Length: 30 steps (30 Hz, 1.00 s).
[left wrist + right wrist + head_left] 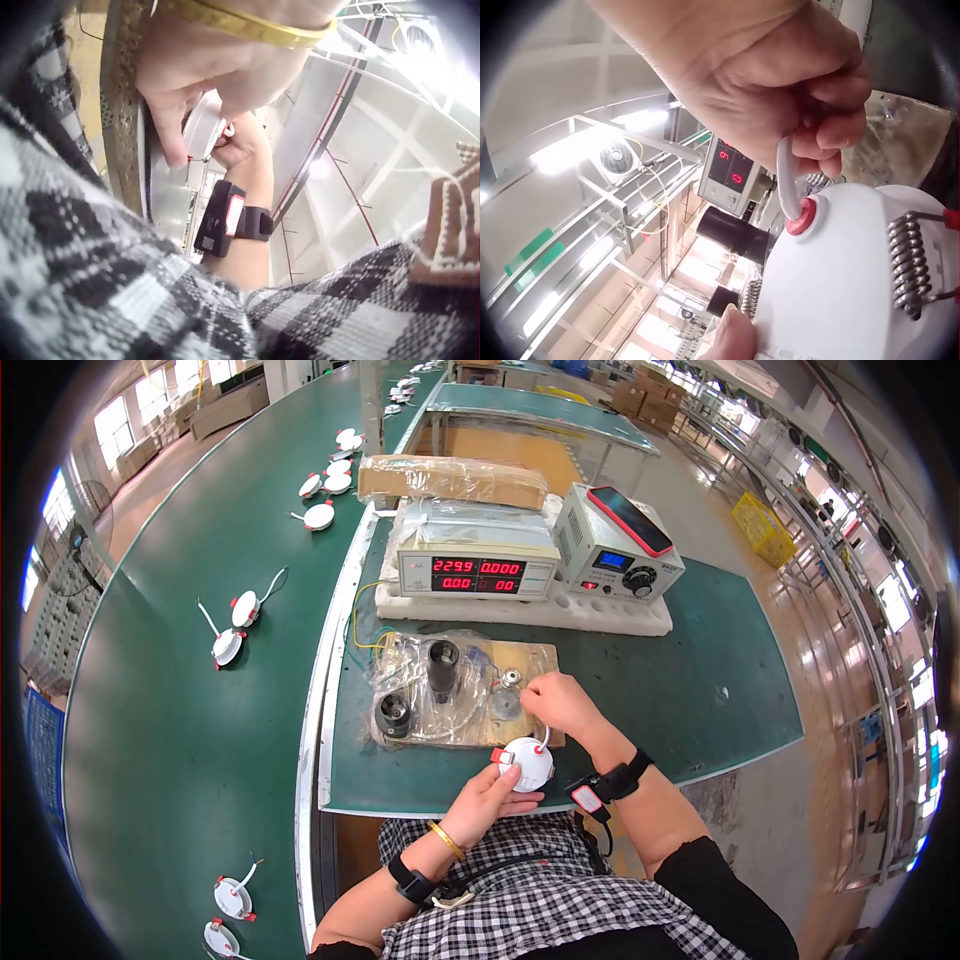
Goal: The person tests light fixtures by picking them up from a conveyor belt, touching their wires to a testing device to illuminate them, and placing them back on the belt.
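Note:
My left hand (482, 808) grips a round white downlight (527, 768) at the front edge of the bench, thumb on its face. In the right wrist view the downlight shows coiled metal spring clips (911, 266) and a red grommet (802, 217). A short white cable (786, 180) rises from that grommet into the curled fingers of my right hand (562, 705); its end is hidden there. This hand is over the right side of a plastic-wrapped board (542, 658), beside a small metal fitting (511, 678). Two black lamp sockets (441, 665) stand farther left on the board.
Behind the board, a power meter (478, 575) with red digits and a grey control box (620, 555) sit on white foam. A red-edged phone (630, 520) lies on the box. Several more downlights (228, 648) lie on the long green surface (160, 760) at left.

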Each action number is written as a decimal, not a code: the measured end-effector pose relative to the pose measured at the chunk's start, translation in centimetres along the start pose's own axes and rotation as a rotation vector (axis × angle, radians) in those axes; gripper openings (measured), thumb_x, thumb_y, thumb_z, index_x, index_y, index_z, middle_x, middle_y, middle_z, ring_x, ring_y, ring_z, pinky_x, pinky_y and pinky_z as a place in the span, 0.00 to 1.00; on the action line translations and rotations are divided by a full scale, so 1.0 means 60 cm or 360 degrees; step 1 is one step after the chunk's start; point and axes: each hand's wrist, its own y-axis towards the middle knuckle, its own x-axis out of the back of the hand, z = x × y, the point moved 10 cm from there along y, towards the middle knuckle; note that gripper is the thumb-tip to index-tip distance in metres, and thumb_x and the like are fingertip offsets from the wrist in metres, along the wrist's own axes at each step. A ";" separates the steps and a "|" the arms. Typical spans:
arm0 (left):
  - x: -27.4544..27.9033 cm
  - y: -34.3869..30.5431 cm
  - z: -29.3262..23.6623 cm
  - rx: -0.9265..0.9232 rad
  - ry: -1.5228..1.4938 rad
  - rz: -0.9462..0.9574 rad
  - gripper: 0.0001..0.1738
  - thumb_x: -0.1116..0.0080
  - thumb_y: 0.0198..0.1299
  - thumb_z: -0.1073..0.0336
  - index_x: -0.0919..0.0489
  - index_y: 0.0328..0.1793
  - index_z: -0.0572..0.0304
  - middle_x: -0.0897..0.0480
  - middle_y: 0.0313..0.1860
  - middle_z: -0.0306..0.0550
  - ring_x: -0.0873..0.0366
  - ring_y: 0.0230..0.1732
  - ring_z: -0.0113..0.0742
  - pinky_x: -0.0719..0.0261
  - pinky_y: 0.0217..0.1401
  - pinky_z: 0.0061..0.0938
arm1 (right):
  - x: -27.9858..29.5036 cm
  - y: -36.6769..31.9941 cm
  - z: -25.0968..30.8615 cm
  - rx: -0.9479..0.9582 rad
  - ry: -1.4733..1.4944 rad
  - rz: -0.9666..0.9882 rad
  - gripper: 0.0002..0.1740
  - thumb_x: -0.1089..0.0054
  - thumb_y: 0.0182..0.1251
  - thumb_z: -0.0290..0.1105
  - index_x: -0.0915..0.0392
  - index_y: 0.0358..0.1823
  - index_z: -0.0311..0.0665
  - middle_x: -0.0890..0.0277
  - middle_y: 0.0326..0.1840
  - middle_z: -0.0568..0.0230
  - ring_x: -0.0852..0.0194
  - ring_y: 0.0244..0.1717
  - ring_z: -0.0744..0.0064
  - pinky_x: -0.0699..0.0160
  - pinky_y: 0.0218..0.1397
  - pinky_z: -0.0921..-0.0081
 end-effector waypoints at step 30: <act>-0.008 -0.039 -0.100 -0.0418 -0.0124 -0.0069 0.21 0.59 0.74 0.60 0.35 0.65 0.67 0.24 0.57 0.53 0.21 0.55 0.41 0.21 0.59 0.33 | -0.018 -0.141 0.088 0.0122 0.1505 0.0619 0.42 0.35 0.62 0.33 0.49 0.71 0.29 0.32 0.60 0.53 0.30 0.58 0.69 0.30 0.61 0.72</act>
